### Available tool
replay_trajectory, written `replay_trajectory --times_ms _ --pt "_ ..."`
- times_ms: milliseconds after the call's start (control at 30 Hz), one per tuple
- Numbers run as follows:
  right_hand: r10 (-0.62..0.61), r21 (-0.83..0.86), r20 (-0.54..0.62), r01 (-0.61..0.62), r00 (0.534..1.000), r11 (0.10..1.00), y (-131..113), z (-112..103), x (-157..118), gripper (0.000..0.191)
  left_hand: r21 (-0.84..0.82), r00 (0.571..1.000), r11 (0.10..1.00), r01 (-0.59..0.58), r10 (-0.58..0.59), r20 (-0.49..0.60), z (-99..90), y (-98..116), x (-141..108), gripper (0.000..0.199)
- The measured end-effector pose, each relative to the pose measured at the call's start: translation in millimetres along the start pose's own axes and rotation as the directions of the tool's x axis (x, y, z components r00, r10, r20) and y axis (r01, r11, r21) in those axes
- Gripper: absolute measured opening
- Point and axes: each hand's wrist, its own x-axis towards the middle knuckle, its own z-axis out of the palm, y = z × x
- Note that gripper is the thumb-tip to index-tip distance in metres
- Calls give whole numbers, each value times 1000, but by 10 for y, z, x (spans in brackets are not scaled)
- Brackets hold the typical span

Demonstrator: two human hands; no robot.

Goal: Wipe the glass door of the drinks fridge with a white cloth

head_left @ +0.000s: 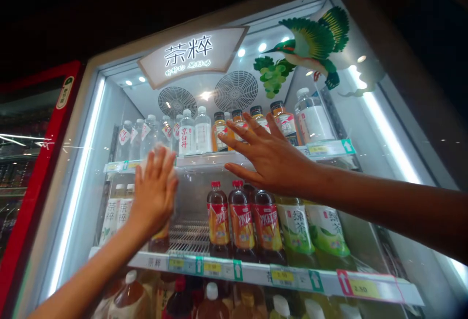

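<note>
My left hand (155, 189) is raised in front of the glass door of a lit drinks cooler. Its fingers lie over a crumpled white tissue or cloth (159, 147), held between the hand and the glass; only the edges of this wad show. To the right, my right hand (268, 155) has its fingers spread and its palm toward the door. It appears to rest on the glass and holds nothing. Behind it, partly covered, stand amber bottles with dark caps (220, 129). Red-labelled tea bottles (243, 224) stand below, inside the cooler.
Clear water bottles (186, 131) line the upper shelf. Green tea bottles (297, 224) stand on the middle shelf, above a strip of price tags (219, 266). A bird decal (310, 41) and a lit sign (192, 58) are higher up. A red-framed cooler (47, 148) is at left.
</note>
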Motion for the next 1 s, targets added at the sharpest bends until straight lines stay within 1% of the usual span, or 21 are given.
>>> replay_trajectory --times_ms 33,67,100,133,167,200,233,267,300,333,400,433,467,500,533,633,700,767,867,933,1000 --pt "13 16 -7 -12 1000 1000 -61 8 -16 68 -14 991 991 135 -135 -14 -22 -78 26 60" --pt "32 31 -18 -32 999 999 -140 21 -36 67 -23 974 975 223 -224 -31 -19 -107 7 60" --pt "61 45 -31 -59 998 997 -239 41 -65 67 -22 967 968 250 -251 -44 4 -85 -77 60" --pt "96 57 -44 -93 994 994 -358 67 -111 67 -11 976 977 212 -213 -50 41 -20 -230 61" --pt "136 70 -55 -132 989 989 -497 100 -175 66 8 992 993 120 -119 -45 79 68 -440 63" --pt "177 82 -66 -172 982 982 -655 141 -258 65 33 1000 999 -18 18 -4 106 155 -676 69" --pt "214 93 -74 -207 974 974 -825 188 -357 63 47 985 985 -167 165 53 115 218 -901 74" --pt "240 102 -79 -231 968 968 -1002 242 -464 61 56 957 960 -276 269 106 105 243 -1082 77" --pt "256 106 -82 -247 963 963 -1176 302 -571 58 58 945 949 -310 301 127 79 222 -1194 79" --pt "267 103 -88 -258 960 961 -1340 365 -669 57 65 957 960 -271 262 122 47 162 -1232 79" --pt "293 80 -104 -286 950 955 -1613 493 -818 59 61 995 995 -79 75 61 0 -14 -1156 77" --pt "316 61 -110 -311 942 948 -1717 552 -869 61 50 999 999 22 -24 30 -2 -94 -1108 76" --pt "343 43 -120 -340 932 939 -1803 605 -910 64 37 996 996 84 -84 13 13 -146 -1099 75" --pt "366 25 -128 -366 922 930 -1875 653 -946 67 29 994 994 105 -106 13 38 -166 -1153 76" --pt "381 11 -126 -383 916 924 -1940 694 -983 69 25 996 996 86 -87 27 65 -156 -1273 78" --pt "414 -4 -114 -417 903 909 -2129 787 -1117 78 25 988 995 -102 98 118 80 -85 -1829 87" --pt "451 -8 -117 -455 885 890 -2246 830 -1204 83 23 969 980 -196 190 159 22 -145 -2030 90" --pt "482 -27 -121 -488 868 872 -2336 862 -1259 86 33 979 988 -148 142 149 -50 -322 -1938 88" --pt "499 -78 -101 -507 861 858 -2424 897 -1288 90 21 993 997 68 -70 96 -80 -615 -1653 82" --pt "524 -101 -93 -532 847 841 -2488 922 -1298 90 -13 993 998 62 -61 97 -42 -699 -1742 84" --pt "553 -103 -89 -560 828 822 -2570 950 -1313 90 -46 987 998 -50 57 148 -10 -694 -2075 89"
